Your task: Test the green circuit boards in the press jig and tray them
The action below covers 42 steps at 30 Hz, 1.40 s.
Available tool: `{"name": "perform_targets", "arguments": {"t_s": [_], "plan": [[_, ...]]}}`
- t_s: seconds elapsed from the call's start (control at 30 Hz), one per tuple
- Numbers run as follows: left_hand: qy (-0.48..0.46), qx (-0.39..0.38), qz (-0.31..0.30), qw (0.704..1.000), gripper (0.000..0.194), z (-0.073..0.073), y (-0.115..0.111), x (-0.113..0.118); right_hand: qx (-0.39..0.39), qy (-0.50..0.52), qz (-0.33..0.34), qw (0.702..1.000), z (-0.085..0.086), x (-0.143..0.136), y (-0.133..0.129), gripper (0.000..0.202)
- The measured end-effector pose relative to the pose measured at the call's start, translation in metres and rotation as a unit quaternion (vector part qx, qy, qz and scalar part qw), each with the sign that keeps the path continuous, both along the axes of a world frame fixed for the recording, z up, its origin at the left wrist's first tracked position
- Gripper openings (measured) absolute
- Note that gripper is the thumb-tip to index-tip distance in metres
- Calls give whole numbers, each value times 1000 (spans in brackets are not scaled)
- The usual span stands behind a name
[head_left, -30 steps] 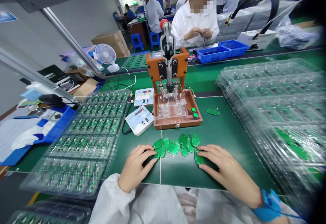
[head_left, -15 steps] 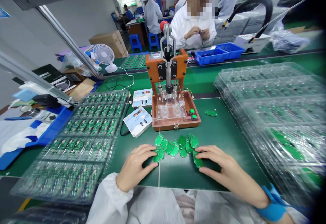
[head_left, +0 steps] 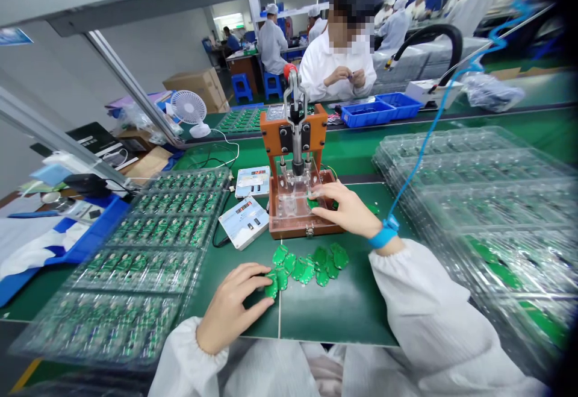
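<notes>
My right hand reaches to the clamp fixture, a brown box with an orange frame and a red-knobbed lever. Its thumb and fingers are closed on a small green circuit board at the right side of the clear plastic nest. Down at the left end of the loose boards, my left hand has its fingers and thumb around the edges of another green circuit board, which lies low at the table. Several more green boards lie overlapping in a row in front of the fixture.
A clear tray of boards lies left, stacked clear trays right. Two white counter boxes with wires sit beside the fixture. A blue coiled cord runs from my right wristband. A co-worker sits opposite, behind blue bins.
My right hand has moved from the right end of the row forward to the fixture, taking a circuit board with it. My left hand has stayed by the left boards. The view has tilted up slightly.
</notes>
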<state>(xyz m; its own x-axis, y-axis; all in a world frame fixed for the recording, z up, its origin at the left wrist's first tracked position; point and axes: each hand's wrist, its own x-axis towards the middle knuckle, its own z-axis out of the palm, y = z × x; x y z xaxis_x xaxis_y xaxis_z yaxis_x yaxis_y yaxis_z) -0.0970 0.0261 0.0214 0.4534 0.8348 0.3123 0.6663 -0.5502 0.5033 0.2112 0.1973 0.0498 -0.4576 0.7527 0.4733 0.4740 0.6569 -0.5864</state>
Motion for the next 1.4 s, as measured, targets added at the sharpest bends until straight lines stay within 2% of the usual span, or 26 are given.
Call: {"name": "perform_targets", "arguments": {"t_s": [0.13, 0.23, 0.33, 0.43, 0.6, 0.77, 0.9, 0.97, 1.03, 1.13, 1.23, 1.3, 1.4], "plan": [[-7, 13, 10, 1000, 14, 10, 1, -2, -4, -8, 15, 1000, -2, -1, 7, 19], [-20, 39, 13, 999, 14, 25, 15, 4, -5, -12, 23, 1000, -3, 0, 4, 17], [-38, 70, 9, 997, 14, 40, 43, 15, -5, -15, 23, 1000, -6, 0, 3, 17], [-49, 83, 13, 995, 14, 48, 81, 27, -2, -14, 20, 1000, -9, -1, 3, 19], [-19, 87, 18, 996, 15, 47, 135, 44, 15, 8, 7, 1000, -13, 0, -7, 28], [-4, 89, -2, 996, 18, 38, 153, 51, 44, 63, -62, 995, -4, 9, -18, 27], [-16, 96, -1, 995, 15, 35, 151, 52, 55, 148, -129, 979, 26, 8, -17, 20], [-24, 97, -1, 995, 15, 34, 150, 51, 60, 214, -130, 966, 50, 1, -12, 18], [-34, 95, 0, 995, 15, 32, 150, 51, 86, 256, -102, 957, 76, -8, -3, 18], [-51, 92, -2, 994, 14, 27, 151, 49, 151, 254, -67, 953, 113, -22, 26, 24], [-59, 114, -3, 992, 16, 23, 148, 48, 182, 230, -50, 955, 140, -32, 74, 37], [-69, 161, 18, 984, 19, 22, 141, 50, 134, 213, -55, 966, 156, -39, 106, 41], [-111, 222, 13, 969, 14, 20, 124, 62, -13, 170, -54, 984, 182, -51, 138, 51]]}}
